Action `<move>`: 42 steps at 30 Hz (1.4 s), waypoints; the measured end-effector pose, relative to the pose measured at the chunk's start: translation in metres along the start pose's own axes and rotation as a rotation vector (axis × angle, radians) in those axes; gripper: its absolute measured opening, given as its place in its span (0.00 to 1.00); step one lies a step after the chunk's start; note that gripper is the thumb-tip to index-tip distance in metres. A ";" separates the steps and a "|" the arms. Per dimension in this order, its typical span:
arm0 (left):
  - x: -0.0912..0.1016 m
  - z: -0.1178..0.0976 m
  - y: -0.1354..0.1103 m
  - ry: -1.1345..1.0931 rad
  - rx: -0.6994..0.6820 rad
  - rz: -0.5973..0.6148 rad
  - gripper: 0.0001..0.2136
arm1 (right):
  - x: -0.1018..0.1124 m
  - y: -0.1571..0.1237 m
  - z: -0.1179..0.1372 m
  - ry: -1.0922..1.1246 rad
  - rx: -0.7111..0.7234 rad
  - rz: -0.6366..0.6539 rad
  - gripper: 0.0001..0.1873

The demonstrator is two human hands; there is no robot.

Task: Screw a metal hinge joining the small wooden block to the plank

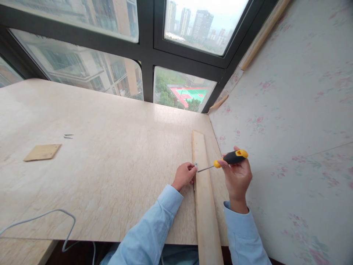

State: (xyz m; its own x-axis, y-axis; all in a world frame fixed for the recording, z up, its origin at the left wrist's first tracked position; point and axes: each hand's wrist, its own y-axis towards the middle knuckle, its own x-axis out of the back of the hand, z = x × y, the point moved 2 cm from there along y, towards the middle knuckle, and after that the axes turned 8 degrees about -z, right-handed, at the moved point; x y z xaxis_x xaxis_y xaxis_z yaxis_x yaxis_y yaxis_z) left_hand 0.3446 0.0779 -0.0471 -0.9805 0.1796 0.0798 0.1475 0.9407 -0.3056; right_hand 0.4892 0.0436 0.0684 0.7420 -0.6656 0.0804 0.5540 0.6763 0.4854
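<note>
A long pale wooden board (206, 198) lies lengthwise on the stone-look ledge, its near end jutting past the front edge. On its left edge sits a small metal bracket (196, 165), pinched there between the thumb and fingers of my left hand (185, 175). My right hand (237, 178) is closed around the black and yellow handle of a screwdriver (234, 157). The shaft points left and slightly down, and its tip meets the bracket near my left thumb. Whether a screw sits under the tip is too small to tell.
A small wooden piece (43, 152) with holes and two thin dark metal bits (68, 136) lie on the left of the ledge (110, 147). A white cable (62, 211) loops over the front edge. Windows stand behind; a flowered wall (298, 147) rises close on the right.
</note>
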 end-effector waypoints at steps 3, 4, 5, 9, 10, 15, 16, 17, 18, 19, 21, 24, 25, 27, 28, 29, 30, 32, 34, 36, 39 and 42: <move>0.001 -0.002 -0.001 -0.002 0.021 0.002 0.09 | 0.009 0.011 0.000 -0.027 -0.021 -0.061 0.34; 0.001 -0.003 -0.001 -0.005 0.026 0.001 0.09 | 0.013 0.015 -0.002 -0.075 -0.035 -0.042 0.32; 0.001 -0.003 -0.002 -0.007 0.026 0.000 0.09 | 0.016 0.018 -0.005 -0.142 -0.052 -0.001 0.30; 0.001 -0.005 -0.003 -0.022 0.005 -0.009 0.09 | 0.025 0.026 -0.027 -0.536 -0.088 0.236 0.24; 0.001 -0.005 -0.004 -0.024 0.000 -0.011 0.09 | 0.026 0.025 -0.034 -0.631 -0.088 0.287 0.22; 0.001 -0.005 -0.005 -0.016 -0.020 -0.027 0.11 | 0.030 0.018 -0.075 -0.881 -0.151 0.495 0.16; 0.002 -0.005 -0.005 -0.018 -0.020 -0.027 0.11 | 0.031 0.016 -0.082 -0.910 -0.158 0.522 0.17; 0.002 -0.005 -0.006 -0.021 -0.018 -0.027 0.12 | 0.032 0.015 -0.088 -0.939 -0.159 0.539 0.18; 0.002 -0.006 -0.006 -0.025 -0.015 -0.028 0.12 | 0.033 0.014 -0.093 -0.964 -0.156 0.547 0.18; 0.002 -0.006 -0.006 -0.028 -0.014 -0.028 0.12 | 0.034 0.014 -0.097 -0.983 -0.150 0.548 0.19; 0.001 -0.007 -0.006 -0.031 -0.015 -0.031 0.12 | 0.034 0.014 -0.103 -0.997 -0.131 0.540 0.20; 0.001 -0.008 -0.007 -0.025 -0.002 -0.044 0.12 | 0.033 0.015 -0.107 -1.011 -0.086 0.528 0.19; 0.001 -0.008 -0.008 -0.025 0.007 -0.053 0.12 | 0.032 0.016 -0.108 -1.022 -0.070 0.527 0.19; 0.001 -0.008 -0.008 -0.029 0.018 -0.070 0.12 | 0.030 0.017 -0.109 -1.049 -0.050 0.528 0.20; 0.001 -0.008 -0.008 -0.030 0.018 -0.076 0.12 | 0.030 0.017 -0.110 -1.059 -0.047 0.530 0.20; 0.001 -0.007 -0.008 -0.033 0.015 -0.078 0.12 | 0.030 0.017 -0.109 -1.064 -0.052 0.534 0.21; 0.001 -0.007 -0.009 -0.036 0.011 -0.082 0.12 | 0.030 0.016 -0.108 -1.064 -0.062 0.534 0.22; 0.001 -0.006 -0.009 -0.049 0.014 -0.093 0.12 | 0.033 0.012 -0.105 -1.050 -0.090 0.524 0.27; 0.000 -0.006 -0.011 -0.071 0.022 -0.107 0.12 | 0.038 0.005 -0.100 -1.020 -0.116 0.520 0.34; -0.002 -0.005 -0.012 -0.096 0.032 -0.111 0.13 | 0.045 -0.007 -0.093 -0.973 -0.107 0.543 0.39; -0.006 -0.004 -0.014 -0.132 0.040 -0.086 0.13 | 0.058 -0.032 -0.082 -0.880 -0.043 0.604 0.40; -0.010 -0.002 -0.015 -0.146 0.036 -0.066 0.14 | 0.071 -0.058 -0.071 -0.813 -0.009 0.620 0.40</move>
State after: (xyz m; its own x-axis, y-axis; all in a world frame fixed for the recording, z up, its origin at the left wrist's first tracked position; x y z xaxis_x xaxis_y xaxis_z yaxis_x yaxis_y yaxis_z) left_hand 0.3522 0.0627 -0.0410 -0.9968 0.0713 -0.0368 0.0795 0.9376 -0.3386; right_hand 0.5365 -0.0212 -0.0158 0.4205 -0.2077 0.8832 0.1647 0.9747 0.1508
